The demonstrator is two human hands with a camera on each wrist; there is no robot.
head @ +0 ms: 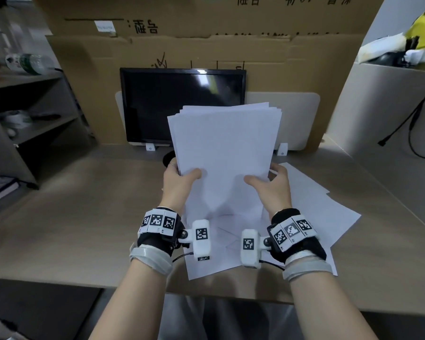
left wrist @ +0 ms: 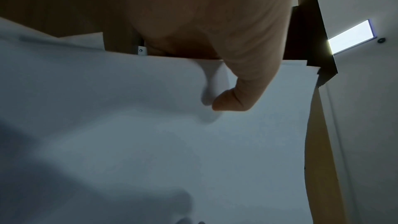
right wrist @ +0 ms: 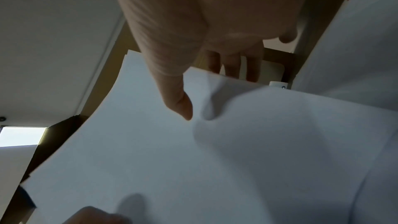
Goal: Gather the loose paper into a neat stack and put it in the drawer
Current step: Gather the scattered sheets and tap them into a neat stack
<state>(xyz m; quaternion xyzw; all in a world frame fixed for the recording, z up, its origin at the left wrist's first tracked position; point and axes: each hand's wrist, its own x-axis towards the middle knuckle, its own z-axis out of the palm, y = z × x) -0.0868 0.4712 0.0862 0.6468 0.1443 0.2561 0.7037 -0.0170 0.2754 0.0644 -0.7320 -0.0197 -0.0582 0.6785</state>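
Observation:
A stack of white paper (head: 223, 148) stands upright above the desk, its top edges slightly uneven. My left hand (head: 179, 179) grips its left side, thumb on the front and fingers behind. My right hand (head: 271, 184) grips the right side the same way. The left wrist view shows the paper (left wrist: 193, 142) under my left thumb (left wrist: 234, 98). In the right wrist view the paper (right wrist: 172, 159) sits under my right thumb (right wrist: 178, 101). More loose sheets (head: 324, 217) lie fanned on the desk beneath and to the right. No drawer is in view.
A dark monitor (head: 182, 104) stands behind the paper against a cardboard wall (head: 206, 45). Shelves (head: 30, 114) with a bottle (head: 27, 62) are at the left. A cable (head: 412, 123) hangs at the right. The desk's front edge (head: 59, 282) is near my forearms.

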